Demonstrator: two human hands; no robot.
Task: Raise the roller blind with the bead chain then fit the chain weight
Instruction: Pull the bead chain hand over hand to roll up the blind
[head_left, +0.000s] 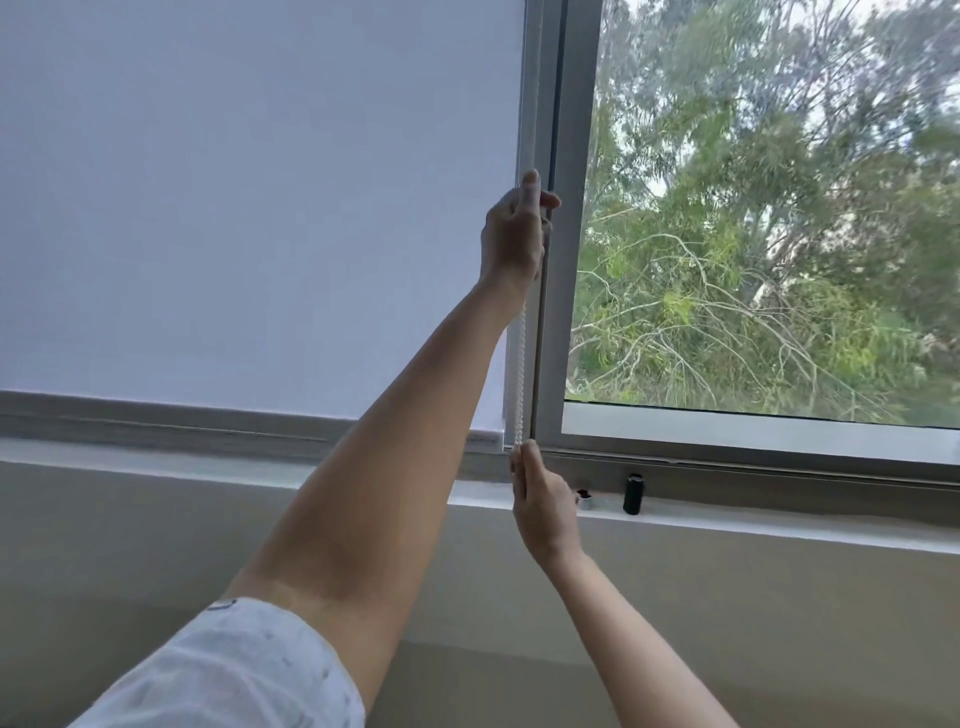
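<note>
A white roller blind (249, 208) covers the left window down to its bottom bar (483, 435) just above the sill. The white bead chain (521, 374) hangs along the blind's right edge, beside the grey window frame (566, 260). My left hand (514, 234) is raised high and closed around the chain. My right hand (543, 506) grips the chain's lower part at sill height. A small black cylinder (632, 493) stands on the sill to the right of my right hand, beside a small silver and red piece (585, 500).
The white sill ledge (779, 525) runs across below the window, with a beige wall (156, 545) under it. The right pane (779, 208) is uncovered and shows green trees outside.
</note>
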